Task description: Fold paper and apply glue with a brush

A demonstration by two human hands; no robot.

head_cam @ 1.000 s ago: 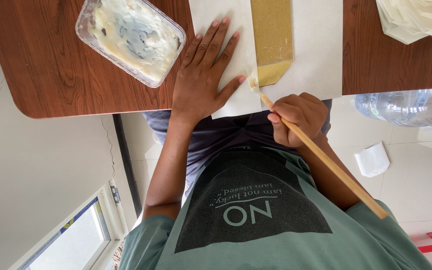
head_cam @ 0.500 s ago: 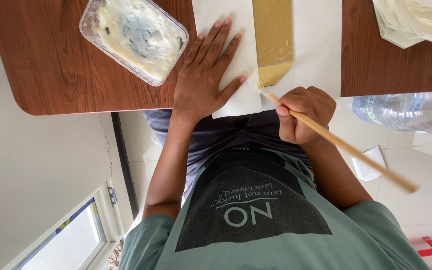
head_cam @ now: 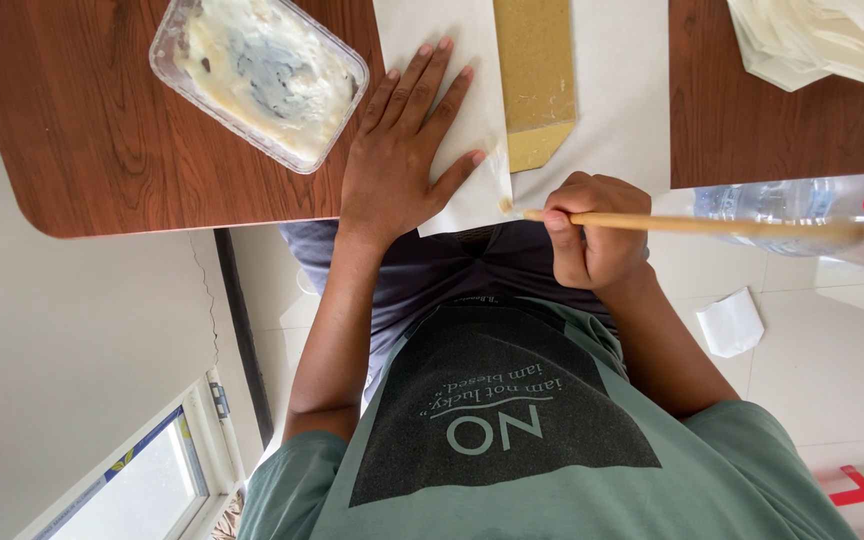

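Brown counter (head_cam: 122,150), rounded corner, over pale tiled floor (head_cam: 812,380). Left hand (head_cam: 397,160) spread flat on white paper (head_cam: 472,120) at the counter's edge; right hand (head_cam: 592,235) fisted round a stick (head_cam: 712,224) beside it. Tub (head_cam: 257,75) near.

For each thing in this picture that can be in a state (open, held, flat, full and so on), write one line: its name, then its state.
Left hand: flat, fingers spread, pressing the white paper.
Right hand: closed in a grip on the wooden stick.
Wooden stick: held level, tip at the paper's edge.
Brown strip: lying flat on the paper.
Plastic container: open, smeared with pale paste.
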